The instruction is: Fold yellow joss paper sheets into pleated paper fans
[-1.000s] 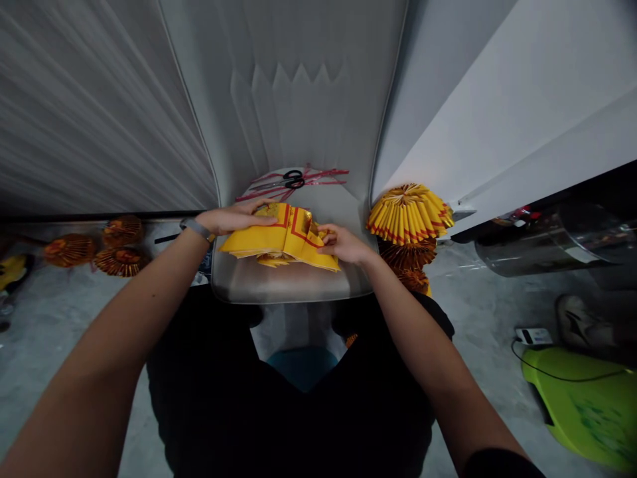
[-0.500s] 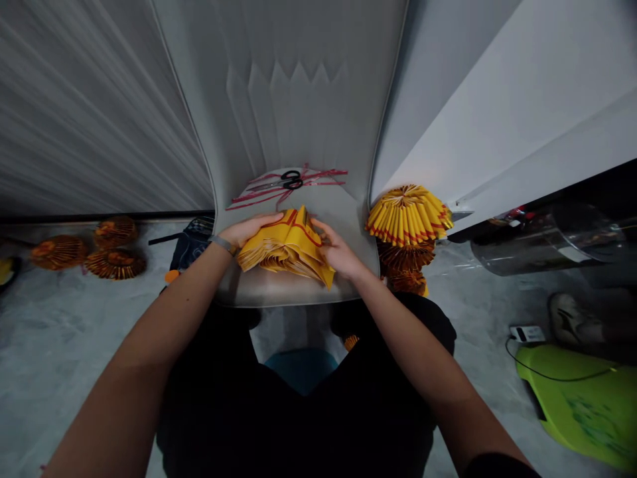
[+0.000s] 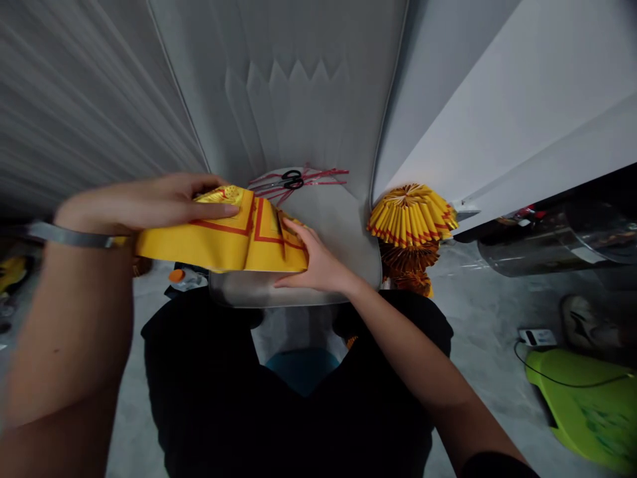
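Note:
A yellow paper bundle with red borders (image 3: 219,242) is stretched out between both hands, over the left part of the grey chair seat (image 3: 343,232). My left hand (image 3: 154,202) grips its left part from above, thumb lying across the paper. My right hand (image 3: 318,262) holds the right end, fingers on top and thumb at the lower edge. Behind the bundle, black-handled scissors (image 3: 292,179) lie on the seat among pink-red strips (image 3: 326,176).
Right of the chair, a pleated yellow paper fan (image 3: 412,212) tops darker ones. An orange-capped bottle (image 3: 184,280) stands at the left. Farther right are a clear cylinder (image 3: 527,249), a white device (image 3: 537,337), a green plastic item (image 3: 582,405) and a shoe (image 3: 582,318).
My left hand has moved far to the left, and the compact folded bundle is now stretched out sideways. My right hand has shifted slightly left and down.

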### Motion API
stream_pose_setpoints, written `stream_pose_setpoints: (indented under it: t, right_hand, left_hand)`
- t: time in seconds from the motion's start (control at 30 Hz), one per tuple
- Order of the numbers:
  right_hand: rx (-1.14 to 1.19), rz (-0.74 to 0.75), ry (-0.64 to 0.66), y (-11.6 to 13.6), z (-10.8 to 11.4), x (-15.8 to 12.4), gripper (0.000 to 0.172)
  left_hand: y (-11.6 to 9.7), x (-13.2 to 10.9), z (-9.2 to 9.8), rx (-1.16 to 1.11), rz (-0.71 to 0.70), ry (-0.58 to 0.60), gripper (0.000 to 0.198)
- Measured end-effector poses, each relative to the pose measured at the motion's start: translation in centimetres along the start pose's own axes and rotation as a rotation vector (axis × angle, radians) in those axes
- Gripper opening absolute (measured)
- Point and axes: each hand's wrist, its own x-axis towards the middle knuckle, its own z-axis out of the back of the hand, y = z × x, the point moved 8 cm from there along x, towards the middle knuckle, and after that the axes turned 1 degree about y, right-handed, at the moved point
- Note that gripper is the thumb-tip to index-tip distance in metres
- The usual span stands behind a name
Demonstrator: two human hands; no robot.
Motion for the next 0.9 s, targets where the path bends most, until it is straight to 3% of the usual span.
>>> stream_pose_setpoints:
  t: [0.1, 0.17, 0.27, 0.4, 0.47, 0.53, 0.63, 0.7, 0.8, 0.9]
  right_hand:
    - [-0.209, -0.032, -0.024, 0.2, -0.2, 0.0, 0.095]
    - [-0.344, -0.064, -0.016, -0.4, 0.4, 0.0, 0.084]
    - [-0.555, -0.112, 0.032, -1.8, 1.9, -0.3, 0.081]
    - [-0.783, -0.19, 0.104, -4.0, 4.1, -1.3, 0.077]
    - [-0.844, -0.221, 0.109, -5.1, 4.9, -1.9, 0.076]
    - [-0.887, -0.254, 0.11, -6.5, 5.4, -2.6, 0.073]
    - [-0.883, -0.266, 0.12, -8.3, 5.4, -3.3, 0.067]
    - [-0.8, -0.242, 0.098, -9.0, 5.5, -3.6, 0.063]
    - [-0.64, -0.201, 0.044, -9.4, 5.9, -3.9, 0.059]
    - [-0.582, -0.202, 0.024, -9.3, 5.9, -3.7, 0.058]
  left_hand:
    - [-1.5, -1.1, 2.3, 0.163, -0.038, -0.039, 0.052]
    - [-1.6, 0.3, 1.5, 0.216, -0.022, -0.008, 0.055]
    - [-1.3, 4.2, -2.5, 0.289, -0.01, 0.057, 0.055]
    - [-1.2, 8.4, -9.7, 0.381, -0.073, 0.079, 0.054]
    - [-1.4, 9.0, -11.8, 0.464, -0.091, -0.079, 0.057]
    - [-2.2, 8.3, -12.8, 0.53, -0.138, -0.318, 0.052]
    - [-3.1, 7.1, -14.5, 0.504, -0.26, -0.414, 0.048]
    - [-2.3, 7.1, -14.8, 0.427, -0.266, -0.357, 0.062]
    - [0.4, 8.5, -13.2, 0.249, -0.19, -0.237, 0.093]
    - [3.0, 10.2, -11.1, 0.07, -0.113, -0.125, 0.095]
